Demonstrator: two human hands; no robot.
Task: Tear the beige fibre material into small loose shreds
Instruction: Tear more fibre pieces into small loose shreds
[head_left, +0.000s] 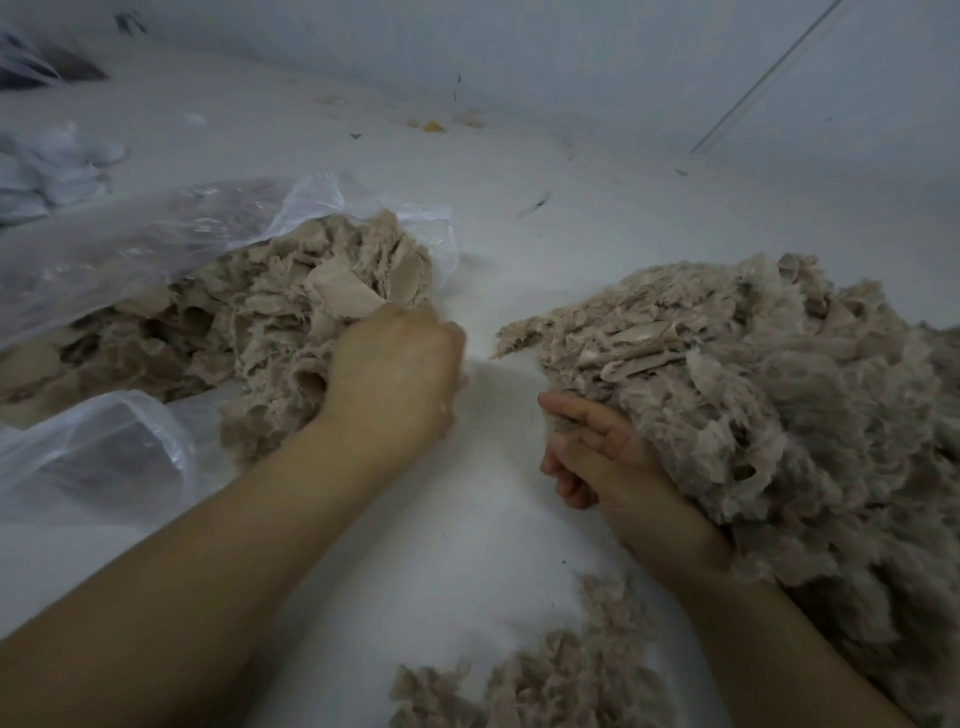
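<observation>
Writing: nothing readable on the clear plastic bag or anywhere on the white surface.
Left hand: reached forward from a bare forearm, back of the hand up, knuckles bent, fingers curled down into the fibre at the bag's mouth — fingertips buried, so whether clamped on a tuft cannot be told.
Right hand: lying on its side at the near edge of the shredded pile, palm turned toward the left, fingers loosely curled and slightly apart, a thin wisp of fibre lying across them; wrist tucked under the pile's overhang.
Beige fibre in bag: spilling out just beyond and left of the left fingers, with flat untorn slabs mixed in right above the knuckles.
Shredded pile: fluffy heap touching the back of the right fingers, spreading away to their right.
Loose shreds: small scatter well behind both hands, near the right forearm.
Gap between the fingers of both hands: bare white surface — hands apart, not touching.
</observation>
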